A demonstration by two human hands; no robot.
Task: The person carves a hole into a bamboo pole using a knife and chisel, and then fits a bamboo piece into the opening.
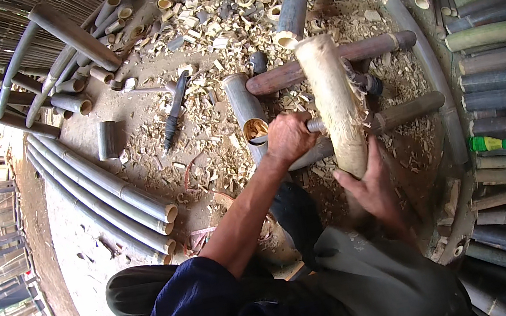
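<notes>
Head view: a person works over a dirt floor [75, 130] strewn with wood chips [217, 29]. Near the middle of the floor stands or lies a grey bamboo tube [238, 98], with a hole [255, 129] cut toward its near end. Two brown crossbars [283, 77] run to the right from beside it.

The left hand [291, 138] is closed in a fist around a metal rod [314, 125], perhaps a chisel, whose left end reaches the hole. The right hand [376, 185] is clamped about the near end of a thick, pale log [337, 109], which overlaps the rod's right end; whether they touch is unclear.

The step in hand appears to be hollowing or trimming the hole, with the log serving as a mallet. The next move would call for a steady left fist, the rod kept in line with the hole, and a square blow well clear of the knuckles.

A dark-handled knife [175, 119] lies left of the tube; three long bamboo poles [103, 184] lie toward the floor's left edge.
</notes>
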